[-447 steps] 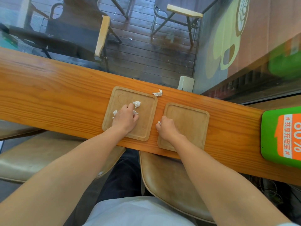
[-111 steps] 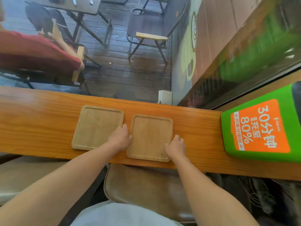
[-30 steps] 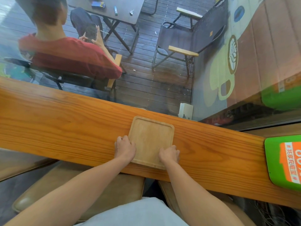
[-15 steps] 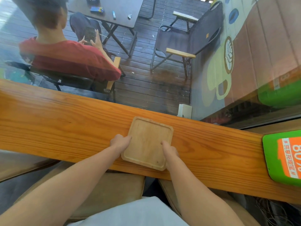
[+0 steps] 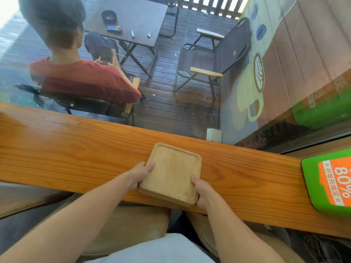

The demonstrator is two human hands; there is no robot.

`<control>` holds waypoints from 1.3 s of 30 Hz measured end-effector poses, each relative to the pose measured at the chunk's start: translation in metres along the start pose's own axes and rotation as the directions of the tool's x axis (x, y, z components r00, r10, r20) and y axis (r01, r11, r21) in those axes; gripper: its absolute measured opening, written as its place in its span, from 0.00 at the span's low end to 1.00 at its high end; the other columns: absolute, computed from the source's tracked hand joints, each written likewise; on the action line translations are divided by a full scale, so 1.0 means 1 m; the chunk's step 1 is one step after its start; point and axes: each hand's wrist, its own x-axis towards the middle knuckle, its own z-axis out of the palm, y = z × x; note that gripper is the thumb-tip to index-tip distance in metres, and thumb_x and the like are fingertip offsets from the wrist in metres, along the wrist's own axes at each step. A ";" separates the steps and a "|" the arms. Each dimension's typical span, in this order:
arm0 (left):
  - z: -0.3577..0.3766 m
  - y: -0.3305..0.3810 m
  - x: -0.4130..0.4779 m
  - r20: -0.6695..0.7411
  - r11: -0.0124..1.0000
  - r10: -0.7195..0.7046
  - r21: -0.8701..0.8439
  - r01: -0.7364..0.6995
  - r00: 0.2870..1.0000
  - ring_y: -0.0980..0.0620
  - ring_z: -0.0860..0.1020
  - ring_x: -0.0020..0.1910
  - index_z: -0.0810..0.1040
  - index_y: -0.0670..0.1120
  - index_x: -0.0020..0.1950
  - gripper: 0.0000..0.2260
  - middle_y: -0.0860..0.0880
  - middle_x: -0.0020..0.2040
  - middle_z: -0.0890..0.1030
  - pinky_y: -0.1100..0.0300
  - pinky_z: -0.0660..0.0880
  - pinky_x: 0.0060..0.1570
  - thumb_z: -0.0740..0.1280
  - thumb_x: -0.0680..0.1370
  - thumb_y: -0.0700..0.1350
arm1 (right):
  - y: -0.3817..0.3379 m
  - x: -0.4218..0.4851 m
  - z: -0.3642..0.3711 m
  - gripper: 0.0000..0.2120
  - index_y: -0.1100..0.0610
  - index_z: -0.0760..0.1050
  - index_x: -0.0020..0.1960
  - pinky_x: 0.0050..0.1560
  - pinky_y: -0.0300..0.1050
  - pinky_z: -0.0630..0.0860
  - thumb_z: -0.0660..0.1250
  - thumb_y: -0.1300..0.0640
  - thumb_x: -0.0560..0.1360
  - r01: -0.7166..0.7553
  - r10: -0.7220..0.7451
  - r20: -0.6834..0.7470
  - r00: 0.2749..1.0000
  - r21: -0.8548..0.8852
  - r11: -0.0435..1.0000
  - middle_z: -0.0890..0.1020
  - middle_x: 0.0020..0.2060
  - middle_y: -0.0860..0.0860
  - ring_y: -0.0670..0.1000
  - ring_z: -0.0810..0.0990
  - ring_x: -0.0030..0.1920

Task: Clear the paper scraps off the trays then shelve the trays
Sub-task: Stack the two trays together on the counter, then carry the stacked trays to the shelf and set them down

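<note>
Head view: both hands grip the stacked trays (image 5: 171,175). Left hand (image 5: 139,174) is closed on the stack's 9 o'clock edge, thumb lying on the top tray's rim, fingers tucked underneath. Right hand (image 5: 202,192) is closed on the corner at 5 o'clock, thumb on the rim. A second tray's edge shows under the top one along the near side. Stack sits at the near edge of the wooden bench (image 5: 66,149), overhanging it slightly; whether it is lifted cannot be told. No scraps lie on the top tray. A green and orange box (image 5: 330,185) sits on the bench at 3 o'clock, well apart.
</note>
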 end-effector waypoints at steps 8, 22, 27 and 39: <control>0.010 0.014 -0.015 -0.035 0.994 0.091 -0.065 -0.093 0.995 0.45 0.83 0.49 0.72 0.43 0.67 0.17 0.45 0.52 0.83 0.51 0.80 0.39 0.62 0.82 0.51 | -0.012 -0.021 -0.013 0.22 0.56 0.67 0.73 0.60 0.64 0.77 0.61 0.50 0.82 0.115 -0.120 0.064 0.991 0.076 0.990 0.80 0.62 0.57 0.61 0.80 0.58; 0.081 0.042 -0.085 -0.030 0.903 0.317 0.315 -0.293 0.948 0.46 0.80 0.52 0.72 0.40 0.69 0.32 0.44 0.56 0.81 0.52 0.78 0.47 0.56 0.80 0.65 | 0.004 -0.079 -0.071 0.27 0.61 0.64 0.75 0.66 0.56 0.70 0.53 0.44 0.83 0.401 -0.394 -0.143 0.908 0.027 0.916 0.74 0.67 0.56 0.60 0.73 0.65; 0.175 0.034 -0.132 0.109 0.777 0.452 0.439 -0.451 0.885 0.42 0.80 0.56 0.72 0.40 0.67 0.30 0.41 0.58 0.80 0.44 0.77 0.59 0.54 0.80 0.65 | 0.044 -0.117 -0.158 0.33 0.65 0.67 0.72 0.65 0.53 0.70 0.51 0.39 0.81 0.525 -0.495 -0.336 0.801 -0.003 0.851 0.74 0.68 0.60 0.61 0.74 0.63; 0.466 -0.127 -0.224 0.470 0.500 0.399 0.608 -0.617 0.787 0.45 0.80 0.53 0.74 0.43 0.66 0.33 0.46 0.56 0.80 0.51 0.77 0.55 0.58 0.77 0.69 | 0.288 -0.201 -0.410 0.32 0.64 0.67 0.73 0.60 0.51 0.70 0.51 0.39 0.82 0.575 -0.280 -0.751 0.597 0.158 0.803 0.74 0.67 0.60 0.61 0.73 0.65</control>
